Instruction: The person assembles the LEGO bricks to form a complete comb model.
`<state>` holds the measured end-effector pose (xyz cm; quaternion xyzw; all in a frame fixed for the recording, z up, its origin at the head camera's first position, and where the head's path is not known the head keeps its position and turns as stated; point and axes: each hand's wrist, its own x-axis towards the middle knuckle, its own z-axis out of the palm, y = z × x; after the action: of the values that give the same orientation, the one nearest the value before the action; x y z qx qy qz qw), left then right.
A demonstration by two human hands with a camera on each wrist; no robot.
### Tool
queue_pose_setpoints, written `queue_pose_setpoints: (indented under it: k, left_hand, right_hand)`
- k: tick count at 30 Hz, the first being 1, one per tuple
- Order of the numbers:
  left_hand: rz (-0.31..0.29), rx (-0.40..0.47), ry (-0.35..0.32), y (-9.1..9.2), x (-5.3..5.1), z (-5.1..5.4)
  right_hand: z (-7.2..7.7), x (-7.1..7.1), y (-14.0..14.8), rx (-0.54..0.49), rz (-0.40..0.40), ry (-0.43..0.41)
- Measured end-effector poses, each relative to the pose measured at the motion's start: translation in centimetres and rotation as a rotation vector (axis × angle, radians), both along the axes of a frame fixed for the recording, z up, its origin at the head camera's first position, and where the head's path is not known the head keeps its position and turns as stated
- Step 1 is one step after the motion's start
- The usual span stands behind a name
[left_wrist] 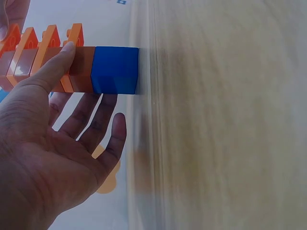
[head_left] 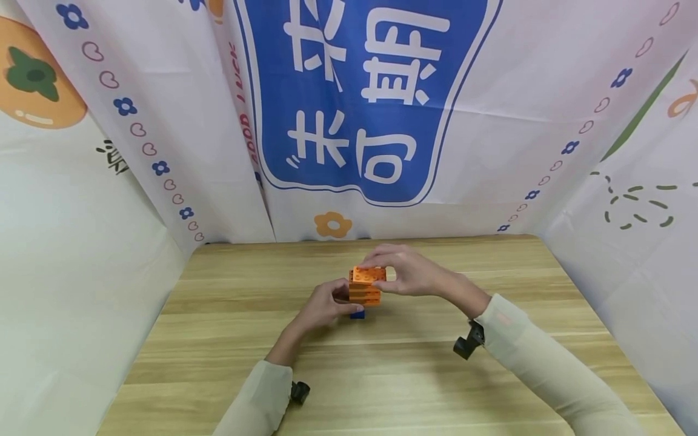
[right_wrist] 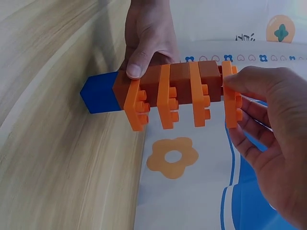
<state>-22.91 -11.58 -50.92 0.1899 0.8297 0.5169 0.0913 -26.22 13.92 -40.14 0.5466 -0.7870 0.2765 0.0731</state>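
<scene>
A tower of building bricks stands upright on the table, a blue brick (right_wrist: pixel 101 92) at its foot. Above that, brown bricks (right_wrist: pixel 180 84) alternate with thin orange plates (right_wrist: pixel 165 108) that jut out to one side. My left hand (head_left: pixel 320 307) grips the lower tower, its thumb against the brown and orange pieces just over the blue brick (left_wrist: pixel 115 70). At the top, my right hand (head_left: pixel 411 270) pinches another orange plate (right_wrist: pixel 231 103) between thumb and fingers. This plate sits at the uppermost brown brick, with a narrow gap showing; whether it is fully seated I cannot tell.
The wood-grain table (head_left: pixel 229 345) extends around the tower. Behind it hangs a white printed cloth (head_left: pixel 469 181) with a blue panel, and similar cloth covers both sides. A small black device (head_left: pixel 470 340) is worn at each wrist.
</scene>
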Motion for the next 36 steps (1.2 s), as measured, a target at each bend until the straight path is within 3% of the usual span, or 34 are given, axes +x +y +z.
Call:
queue_pose_setpoints:
  k: [17, 36]
  left_hand:
    - [-0.004, 0.006, 0.000, 0.1, 0.1, -0.3]
    - [-0.005, 0.012, 0.008, 0.0, -0.1, -0.2]
  right_hand:
    - [0.5, -0.2, -1.0, 0.063, -0.012, -0.070]
    - [0.7, 0.0, -1.5, 0.044, -0.061, -0.156]
